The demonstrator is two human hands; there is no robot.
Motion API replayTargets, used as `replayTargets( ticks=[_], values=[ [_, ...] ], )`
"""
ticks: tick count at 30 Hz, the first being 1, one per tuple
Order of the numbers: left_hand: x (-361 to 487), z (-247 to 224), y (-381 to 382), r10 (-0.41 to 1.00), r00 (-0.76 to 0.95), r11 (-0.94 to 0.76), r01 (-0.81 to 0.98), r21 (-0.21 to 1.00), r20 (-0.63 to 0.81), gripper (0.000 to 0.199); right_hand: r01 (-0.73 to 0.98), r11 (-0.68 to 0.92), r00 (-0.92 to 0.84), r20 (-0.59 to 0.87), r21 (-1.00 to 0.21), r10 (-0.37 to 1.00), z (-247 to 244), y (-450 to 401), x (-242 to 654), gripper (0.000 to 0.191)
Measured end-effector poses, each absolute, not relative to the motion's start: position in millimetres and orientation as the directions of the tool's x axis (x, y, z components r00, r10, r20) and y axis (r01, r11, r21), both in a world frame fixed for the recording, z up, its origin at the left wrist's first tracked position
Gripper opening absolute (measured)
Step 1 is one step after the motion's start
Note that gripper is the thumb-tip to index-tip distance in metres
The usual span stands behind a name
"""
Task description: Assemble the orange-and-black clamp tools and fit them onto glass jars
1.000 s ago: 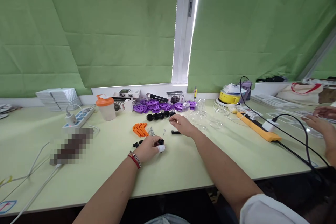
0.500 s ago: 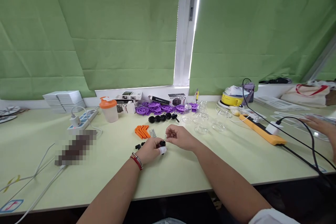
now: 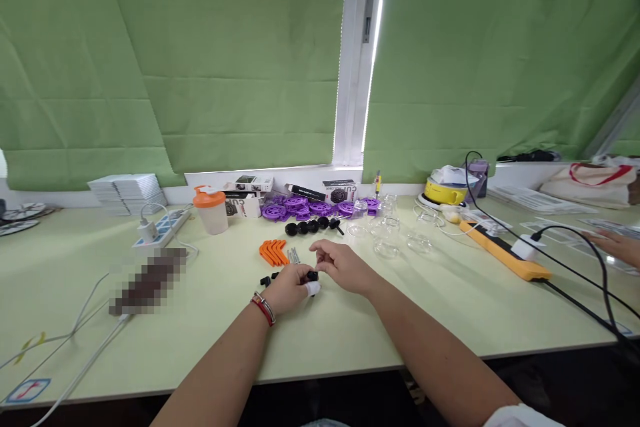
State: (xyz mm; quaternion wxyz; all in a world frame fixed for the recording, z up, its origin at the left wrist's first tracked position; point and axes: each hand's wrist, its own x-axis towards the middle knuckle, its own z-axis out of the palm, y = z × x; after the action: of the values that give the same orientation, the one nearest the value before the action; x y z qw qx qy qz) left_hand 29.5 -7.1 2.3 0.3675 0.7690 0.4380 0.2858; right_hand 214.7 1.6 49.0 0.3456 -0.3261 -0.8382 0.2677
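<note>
Left hand is pinching a small black part just above the surface while the right hand, fingers curled, is working at it, maybe with something tiny I can't make out, so I'd be keeping both wrists braced low.

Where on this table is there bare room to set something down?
Bare table lies along the near edge, around the forearms. Another free patch sits between the orange brackets and the power strip. It is crowded by the window: purple discs, black knobs, clear cups, and cables at right.
</note>
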Motion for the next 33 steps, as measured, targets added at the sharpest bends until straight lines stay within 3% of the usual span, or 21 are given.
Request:
replayTargets(
  ticks=[3, 6, 9, 15, 21, 29, 33],
  values=[
    [29.7, 2.9, -7.7, 0.879, 0.46, -0.353, 0.455, 0.818, 0.123, 0.017, 0.283, 0.585, -0.492, 0.409, -0.76, 0.769, 41.9, 1.7, 210.9, 0.024],
    [29.9, 4.3, -8.3, 0.87, 0.474, -0.369, 0.443, 0.817, 0.135, 0.017, 0.257, 0.568, -0.419, 0.44, -0.782, 0.795, 31.5, 3.8, 207.8, 0.01],
    [30.1, 5.5, -8.9, 0.869, 0.475, -0.372, 0.438, 0.818, 0.141, 0.017, 0.252, 0.563, -0.344, 0.471, -0.787, 0.813, 22.1, 4.8, 206.1, 0.009],
    [30.8, 7.1, -9.6, 0.862, 0.483, -0.379, 0.414, 0.828, 0.154, 0.016, 0.298, 0.657, -0.428, 0.518, -0.693, 0.741, 14.9, 2.8, 205.3, 0.001],
    [29.8, 6.7, -7.1, 0.876, 0.461, -0.368, 0.446, 0.816, 0.143, 0.018, 0.208, 0.756, -0.516, 0.586, -0.621, 0.624, 10.1, 8.0, 206.2, 0.011],
    [30.6, 7.7, -9.5, 0.882, 0.444, -0.37, 0.446, 0.815, 0.157, 0.013, 0.291, 0.68, -0.509, 0.493, -0.673, 0.706, 8.7, 7.2, 205.6, 0.007],
    [23.4, 13.1, -7.4, 0.924, 0.278, -0.354, 0.362, 0.862, 0.263, 0.023, 0.293, 0.451, -0.421, 0.31, -0.843, 0.853, 4.4, 11.6, 197.6, 0.01]
  ],
)
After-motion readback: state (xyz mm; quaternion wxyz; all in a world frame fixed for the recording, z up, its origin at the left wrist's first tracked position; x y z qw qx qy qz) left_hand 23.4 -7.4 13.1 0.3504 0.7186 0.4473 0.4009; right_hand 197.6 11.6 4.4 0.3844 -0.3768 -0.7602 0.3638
